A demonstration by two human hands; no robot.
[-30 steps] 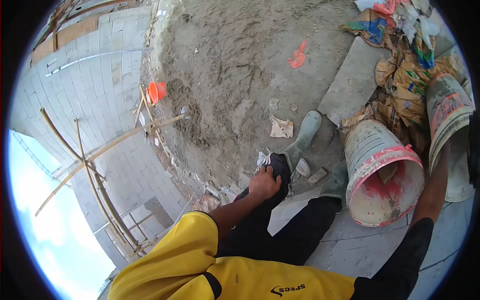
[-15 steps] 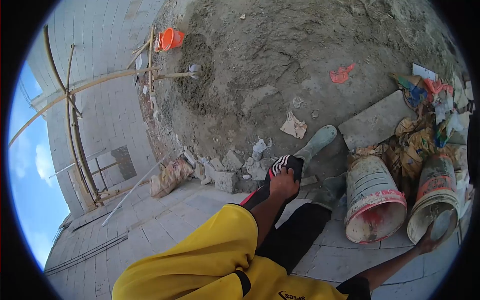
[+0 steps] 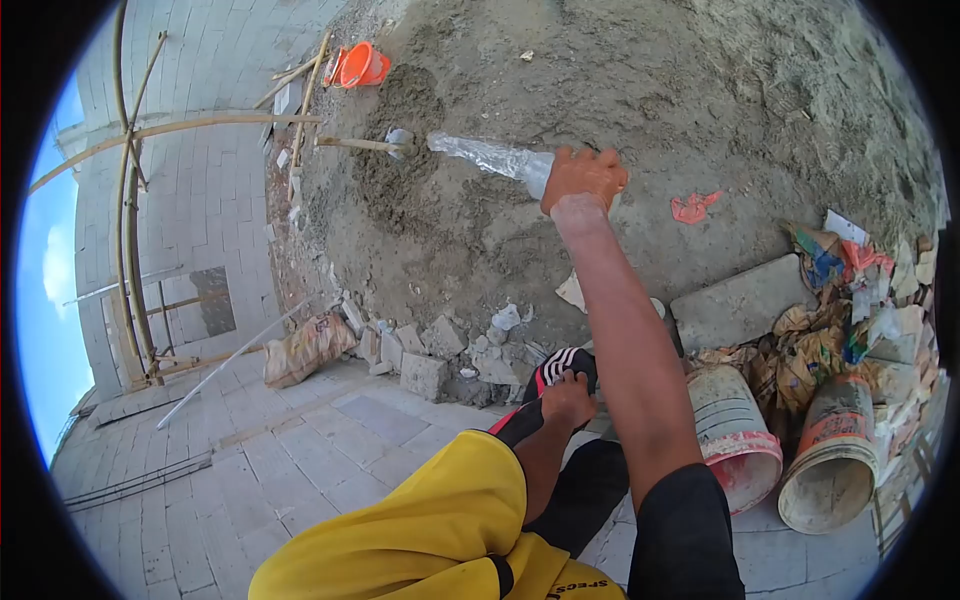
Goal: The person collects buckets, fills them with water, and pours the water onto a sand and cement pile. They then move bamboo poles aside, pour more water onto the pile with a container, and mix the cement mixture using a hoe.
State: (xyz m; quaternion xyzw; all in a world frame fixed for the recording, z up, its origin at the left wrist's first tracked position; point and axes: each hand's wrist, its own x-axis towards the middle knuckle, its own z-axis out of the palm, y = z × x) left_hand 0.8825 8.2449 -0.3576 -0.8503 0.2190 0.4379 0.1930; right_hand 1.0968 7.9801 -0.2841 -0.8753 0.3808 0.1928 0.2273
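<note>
My left hand point(image 3: 568, 398) rests over my bent knee point(image 3: 562, 368), fingers apart and holding nothing. Stretched out over the grey mortar heap point(image 3: 500, 230), my right hand point(image 3: 585, 180) is closed round a whitish, translucent cup point(image 3: 541, 174), mostly hidden by the fingers. A stream of water point(image 3: 480, 152) flies leftward from it through the air. Past the stream's tip, a tool with a wooden handle point(image 3: 355, 144) has its head in the wet mix. Below my right forearm lie two tipped buckets, one with a red rim point(image 3: 745, 450) and one with an orange band point(image 3: 835, 450).
An orange bucket point(image 3: 362, 66) stands beyond the mix. Bamboo poles point(image 3: 128, 230) lean at the block wall point(image 3: 210, 200) on the left. Rubble point(image 3: 425, 375), a filled sack point(image 3: 308, 350), a flat slab point(image 3: 745, 308) and torn bags point(image 3: 800, 370) lie around the heap.
My right hand has swung from the bucket mouth at the lower right out over the heap, and water now streams from the cup. My left hand stays on the knee. The view has shifted.
</note>
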